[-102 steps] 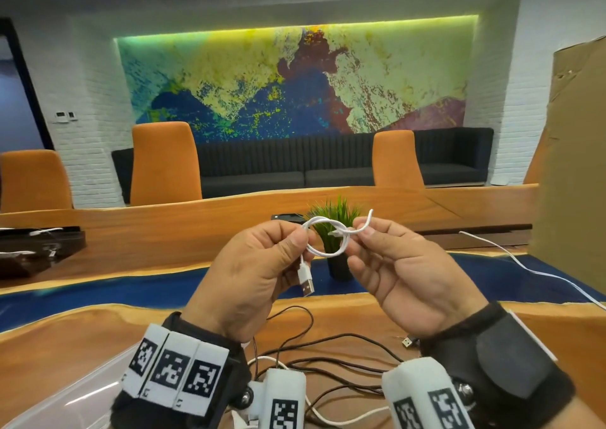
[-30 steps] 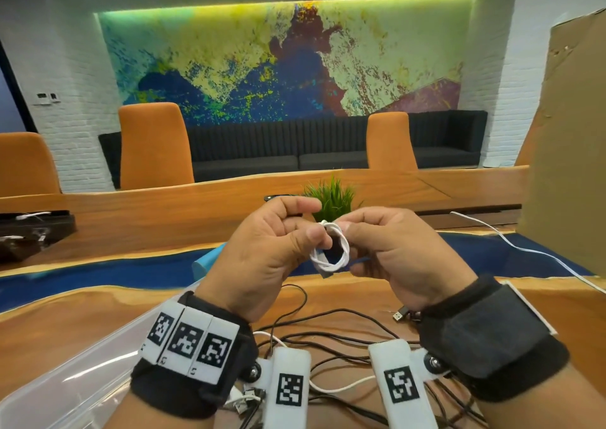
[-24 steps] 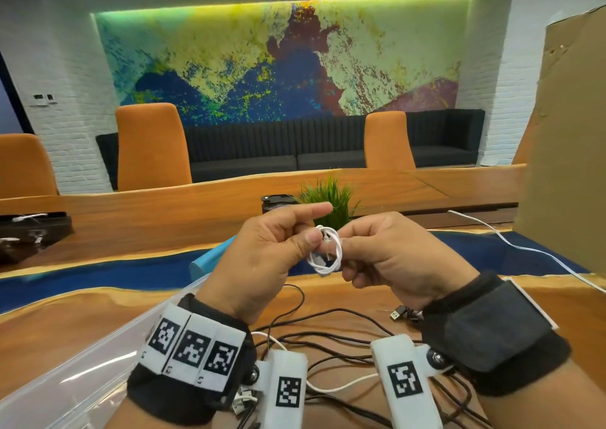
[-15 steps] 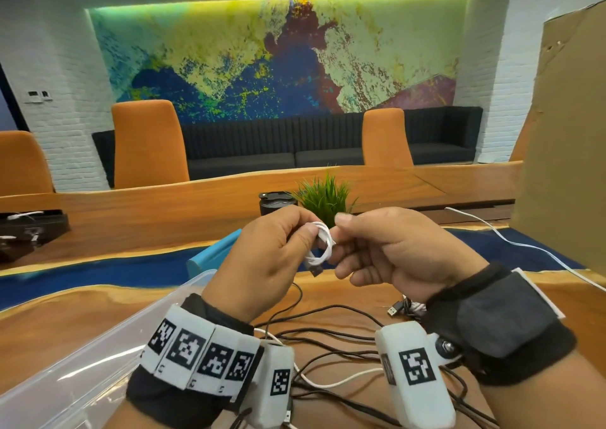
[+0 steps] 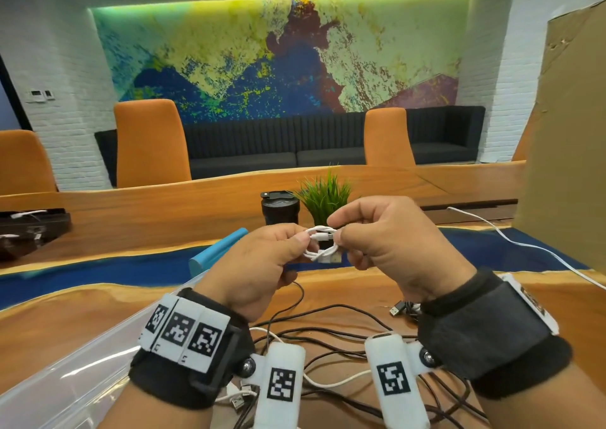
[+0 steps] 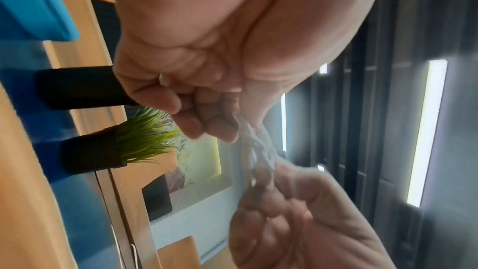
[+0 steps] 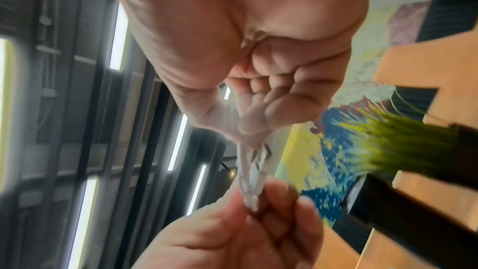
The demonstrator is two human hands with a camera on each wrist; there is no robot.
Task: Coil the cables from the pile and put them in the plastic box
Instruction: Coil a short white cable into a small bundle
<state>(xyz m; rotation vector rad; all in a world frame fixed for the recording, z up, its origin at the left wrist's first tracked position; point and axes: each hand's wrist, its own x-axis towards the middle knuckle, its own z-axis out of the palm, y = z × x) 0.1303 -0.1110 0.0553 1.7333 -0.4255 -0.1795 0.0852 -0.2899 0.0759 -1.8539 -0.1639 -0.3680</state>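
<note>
A clear plastic box sits below and left of the grip, a tangle of cables directly beneath it. Above the table, left hand and right hand pinch a small white coil from either side. Just beyond the coil stand a black cup and plant.

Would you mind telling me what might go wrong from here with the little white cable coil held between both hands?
The white cable coil is only pinched by the left hand and right hand; once released, it may spring open. Its loose USB plug could snag on the cable pile on the way to the plastic box.
</note>
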